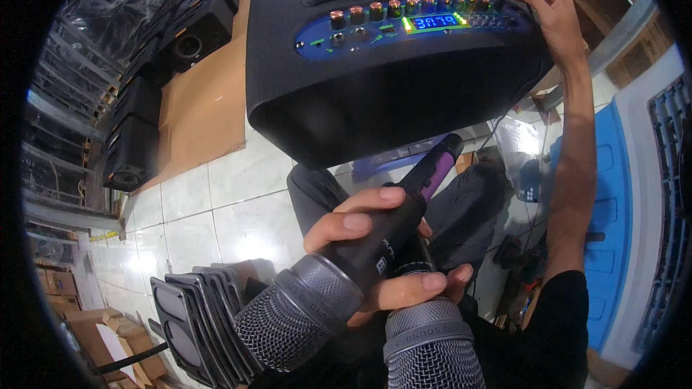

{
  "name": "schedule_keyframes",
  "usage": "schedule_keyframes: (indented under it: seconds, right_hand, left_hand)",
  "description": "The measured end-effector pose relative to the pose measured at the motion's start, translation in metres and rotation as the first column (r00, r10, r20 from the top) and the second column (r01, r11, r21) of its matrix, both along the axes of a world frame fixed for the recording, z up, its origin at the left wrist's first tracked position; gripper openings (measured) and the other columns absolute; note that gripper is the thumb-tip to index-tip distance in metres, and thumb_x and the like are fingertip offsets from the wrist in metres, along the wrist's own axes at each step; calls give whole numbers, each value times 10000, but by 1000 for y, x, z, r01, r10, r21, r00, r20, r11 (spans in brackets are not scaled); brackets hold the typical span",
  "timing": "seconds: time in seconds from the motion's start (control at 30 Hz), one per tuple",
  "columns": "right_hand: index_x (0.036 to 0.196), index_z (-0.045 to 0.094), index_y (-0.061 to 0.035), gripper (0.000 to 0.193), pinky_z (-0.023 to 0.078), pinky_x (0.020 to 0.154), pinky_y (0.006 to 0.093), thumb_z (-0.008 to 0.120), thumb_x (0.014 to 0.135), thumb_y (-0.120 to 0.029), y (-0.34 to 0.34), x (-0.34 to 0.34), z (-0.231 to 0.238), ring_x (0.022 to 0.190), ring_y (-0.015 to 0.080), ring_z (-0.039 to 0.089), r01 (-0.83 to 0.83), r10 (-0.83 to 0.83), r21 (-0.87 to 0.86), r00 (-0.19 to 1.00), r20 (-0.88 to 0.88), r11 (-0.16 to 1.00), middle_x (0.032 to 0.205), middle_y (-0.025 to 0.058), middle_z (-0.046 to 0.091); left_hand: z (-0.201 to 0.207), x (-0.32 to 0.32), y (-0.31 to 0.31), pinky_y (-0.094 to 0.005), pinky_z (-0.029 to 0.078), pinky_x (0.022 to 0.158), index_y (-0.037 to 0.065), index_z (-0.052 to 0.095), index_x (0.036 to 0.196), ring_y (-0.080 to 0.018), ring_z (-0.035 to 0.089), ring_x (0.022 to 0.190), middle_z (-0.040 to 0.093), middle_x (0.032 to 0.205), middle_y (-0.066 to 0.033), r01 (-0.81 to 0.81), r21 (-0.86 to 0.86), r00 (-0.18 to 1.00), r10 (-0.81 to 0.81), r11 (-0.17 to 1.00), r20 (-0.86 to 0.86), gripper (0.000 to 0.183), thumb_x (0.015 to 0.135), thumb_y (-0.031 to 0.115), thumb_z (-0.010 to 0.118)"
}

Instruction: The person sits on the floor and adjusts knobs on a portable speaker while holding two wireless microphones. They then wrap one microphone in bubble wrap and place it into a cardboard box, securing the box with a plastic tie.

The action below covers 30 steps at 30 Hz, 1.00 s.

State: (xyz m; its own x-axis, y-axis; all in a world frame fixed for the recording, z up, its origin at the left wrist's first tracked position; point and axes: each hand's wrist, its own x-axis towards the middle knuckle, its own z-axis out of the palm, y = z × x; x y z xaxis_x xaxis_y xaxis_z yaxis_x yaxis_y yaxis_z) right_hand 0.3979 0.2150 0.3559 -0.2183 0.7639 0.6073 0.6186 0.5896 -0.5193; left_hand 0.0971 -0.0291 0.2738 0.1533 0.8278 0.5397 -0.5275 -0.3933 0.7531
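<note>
My left hand (360,245) is wrapped round two wireless microphones in front of my lap. One microphone (375,238) has a dark grey mesh head pointing down-left and a purple band near its far end. The other microphone (432,338) points its silver mesh head towards me, its body largely hidden by the hand. My right hand (551,11) reaches to the right end of a black speaker's (375,86) lit control panel. Its fingers pinch a small black plug-like piece (502,0) there, partly hidden. Several knobs and a blue display (436,22) glow on the panel.
Black speakers (191,39) line the left side by brown cardboard (202,101). Speaker grilles (202,317) stand stacked at lower left near cardboard boxes (115,338). A blue and white panel (613,230) stands at right. A thin cable (497,126) hangs by the speaker.
</note>
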Motion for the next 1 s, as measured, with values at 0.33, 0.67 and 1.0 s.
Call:
schedule_keyframes:
  seconds: [0.33,0.67,1.0]
  right_hand:
    - [1168,675,-77,329,419,1031,282,579,935,-288,0,-2,1,1114,177,618,-56,55,-41,998,-33,998,1141,86,678]
    - [1178,668,-76,294,431,1008,282,580,939,-222,-7,-10,5,1117,174,609,29,-29,22,1000,-10,999,1138,84,680]
    - [954,692,6,235,500,838,337,714,812,-180,-39,-97,22,920,267,647,-120,77,117,945,319,986,940,152,672]
  left_hand:
    - [4,-3,-3,-419,533,898,221,374,1276,-321,573,1101,438,1321,-139,-27,-29,999,27,999,-26,805,666,11,855]
    - [6,-4,-5,-421,538,893,225,356,1287,-341,574,1097,433,1320,-137,-36,-22,999,36,999,-12,818,672,18,856]
    - [12,-12,-2,-412,536,896,217,356,1284,-338,551,1133,428,1316,-133,29,-45,999,-30,999,-33,814,673,29,859]
